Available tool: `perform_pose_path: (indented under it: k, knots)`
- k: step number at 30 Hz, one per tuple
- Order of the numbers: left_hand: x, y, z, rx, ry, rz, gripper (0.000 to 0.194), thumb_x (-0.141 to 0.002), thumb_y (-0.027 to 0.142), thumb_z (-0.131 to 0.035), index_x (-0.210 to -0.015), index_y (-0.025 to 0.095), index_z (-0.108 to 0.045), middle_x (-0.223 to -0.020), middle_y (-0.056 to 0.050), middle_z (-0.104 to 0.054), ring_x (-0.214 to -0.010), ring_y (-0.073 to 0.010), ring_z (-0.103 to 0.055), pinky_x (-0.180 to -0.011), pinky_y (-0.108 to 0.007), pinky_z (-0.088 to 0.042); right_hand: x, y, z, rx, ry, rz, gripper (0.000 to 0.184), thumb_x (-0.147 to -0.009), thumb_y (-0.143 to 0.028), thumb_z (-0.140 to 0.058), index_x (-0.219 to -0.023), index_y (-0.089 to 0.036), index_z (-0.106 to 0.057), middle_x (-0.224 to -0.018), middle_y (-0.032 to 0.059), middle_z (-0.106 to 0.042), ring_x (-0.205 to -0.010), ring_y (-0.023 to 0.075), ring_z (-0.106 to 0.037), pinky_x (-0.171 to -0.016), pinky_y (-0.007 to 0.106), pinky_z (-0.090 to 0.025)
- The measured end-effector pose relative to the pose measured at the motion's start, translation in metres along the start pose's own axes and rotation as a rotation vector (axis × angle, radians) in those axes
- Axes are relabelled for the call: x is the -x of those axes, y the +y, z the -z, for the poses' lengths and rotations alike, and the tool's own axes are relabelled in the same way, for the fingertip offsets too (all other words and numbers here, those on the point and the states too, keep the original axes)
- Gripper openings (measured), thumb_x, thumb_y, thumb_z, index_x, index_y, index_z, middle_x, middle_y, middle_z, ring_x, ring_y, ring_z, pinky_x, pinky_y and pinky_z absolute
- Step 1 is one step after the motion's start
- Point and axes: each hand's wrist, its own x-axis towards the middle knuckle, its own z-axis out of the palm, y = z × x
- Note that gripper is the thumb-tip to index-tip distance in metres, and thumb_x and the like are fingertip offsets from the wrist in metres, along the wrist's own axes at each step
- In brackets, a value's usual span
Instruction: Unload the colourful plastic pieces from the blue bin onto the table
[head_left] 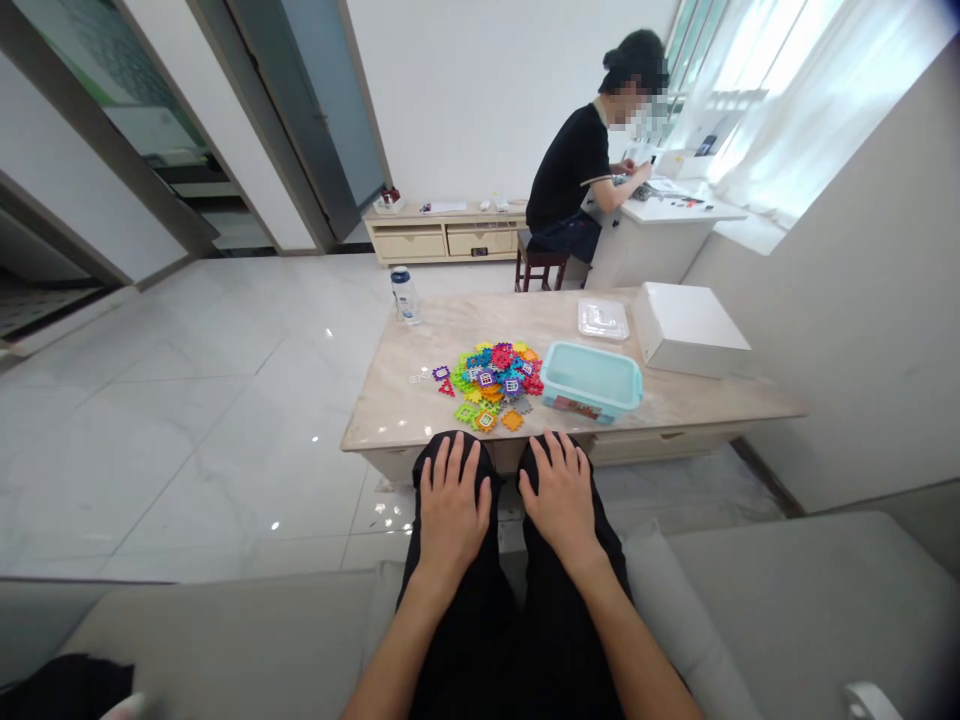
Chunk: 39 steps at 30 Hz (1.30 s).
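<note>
My left hand (454, 505) lies flat on my left knee, fingers stretched forward and holding nothing. On the other knee rests my right hand (561, 495), its fingers also spread and without anything in them. Just beyond both hands, a heap of colourful plastic interlocking tiles (495, 375) is piled on the marble-topped table (405, 400). Several tiles lie loose around the heap, among them an orange tile (512, 420) near the front edge and a red triangular piece (446, 387) to the left. A light-blue plastic bin (591, 375) without a lid stands right of the heap.
A water bottle (405, 297) stands at the table's back left. Toward the right are a clear plastic container (603, 319) and a white box (691, 325). A person (574, 160) sits working at a white desk beyond. The grey sofa (247, 640) is beneath me.
</note>
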Motion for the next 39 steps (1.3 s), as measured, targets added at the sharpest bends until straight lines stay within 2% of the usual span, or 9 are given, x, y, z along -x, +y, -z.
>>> perform_pose_path:
  k: [4,9,13,18,23,27,31,36,39]
  knots:
    - [0.008,0.004,0.005,-0.105,0.09,-0.003,0.06,-0.109,0.032,-0.055,-0.166,0.015,-0.053,-0.178,-0.017,-0.041,-0.166,-0.0439,-0.036,-0.131,-0.065,-0.038,0.003,-0.015,0.0,0.065,-0.035,0.027,0.052,-0.105,-0.03,-0.058,-0.155,-0.016,-0.063,-0.171,0.0185,-0.051,-0.162,0.0404,-0.039,-0.131,0.064,-0.031]
    - [0.019,0.001,0.008,-0.134,0.097,-0.059,0.061,-0.107,0.03,-0.06,-0.166,0.018,-0.053,-0.181,-0.017,-0.037,-0.168,-0.0461,-0.029,-0.131,-0.067,-0.037,0.01,-0.028,-0.005,0.064,-0.079,0.085,0.054,-0.105,-0.03,-0.059,-0.157,-0.016,-0.062,-0.174,0.0168,-0.048,-0.165,0.0393,-0.033,-0.133,0.062,-0.028]
    - [0.014,-0.006,0.004,-0.106,0.115,-0.074,0.061,-0.105,0.029,-0.063,-0.165,0.02,-0.054,-0.179,-0.016,-0.04,-0.168,-0.0445,-0.032,-0.129,-0.067,-0.04,0.01,-0.034,-0.011,0.032,-0.099,0.097,0.054,-0.104,-0.03,-0.06,-0.157,-0.018,-0.063,-0.172,0.0141,-0.051,-0.164,0.0393,-0.035,-0.133,0.062,-0.028]
    - [0.012,-0.006,0.0,-0.074,0.123,-0.088,0.062,-0.103,0.026,-0.064,-0.164,0.022,-0.055,-0.179,-0.015,-0.042,-0.168,-0.0438,-0.032,-0.13,-0.068,-0.039,0.007,-0.038,-0.018,0.029,-0.097,0.106,0.057,-0.1,-0.028,-0.065,-0.156,-0.018,-0.064,-0.172,0.0162,-0.051,-0.163,0.0412,-0.036,-0.133,0.065,-0.027]
    - [0.012,-0.004,-0.001,-0.085,0.125,-0.088,0.06,-0.103,0.025,-0.064,-0.162,0.021,-0.056,-0.178,-0.016,-0.043,-0.167,-0.0442,-0.033,-0.13,-0.069,-0.039,0.005,-0.036,-0.013,0.024,-0.077,0.101,0.052,-0.103,-0.03,-0.062,-0.154,-0.018,-0.065,-0.17,0.0153,-0.053,-0.161,0.0403,-0.039,-0.132,0.064,-0.031]
    - [0.012,-0.006,0.001,-0.066,0.132,-0.073,0.056,-0.103,0.026,-0.065,-0.159,0.02,-0.059,-0.175,-0.017,-0.046,-0.166,-0.0451,-0.035,-0.129,-0.07,-0.039,0.013,-0.032,0.006,0.028,-0.026,0.089,0.05,-0.105,-0.03,-0.06,-0.153,-0.019,-0.065,-0.171,0.0148,-0.052,-0.162,0.0408,-0.039,-0.131,0.066,-0.031]
    - [0.012,-0.01,0.004,-0.012,0.09,-0.106,0.06,-0.105,0.027,-0.064,-0.164,0.023,-0.053,-0.177,-0.014,-0.044,-0.169,-0.0421,-0.029,-0.13,-0.069,-0.039,0.023,-0.017,0.022,-0.018,0.039,0.093,0.055,-0.103,-0.025,-0.061,-0.158,-0.023,-0.06,-0.174,0.0112,-0.048,-0.164,0.0386,-0.036,-0.131,0.066,-0.033]
    - [-0.002,-0.01,-0.001,0.035,0.067,-0.068,0.069,-0.104,0.032,-0.066,-0.169,0.025,-0.044,-0.18,-0.014,-0.038,-0.167,-0.0403,-0.034,-0.129,-0.064,-0.044,0.02,0.001,0.018,-0.077,0.075,0.118,0.058,-0.101,-0.021,-0.062,-0.159,-0.026,-0.058,-0.174,0.0093,-0.049,-0.163,0.0388,-0.04,-0.128,0.068,-0.04]
    - [-0.017,-0.005,-0.005,0.016,0.066,-0.017,0.067,-0.105,0.034,-0.066,-0.168,0.026,-0.046,-0.177,-0.014,-0.044,-0.162,-0.04,-0.042,-0.125,-0.063,-0.049,0.013,0.002,0.012,-0.116,0.065,0.105,0.057,-0.101,-0.02,-0.064,-0.157,-0.027,-0.059,-0.173,0.0096,-0.05,-0.162,0.0395,-0.041,-0.127,0.07,-0.04]
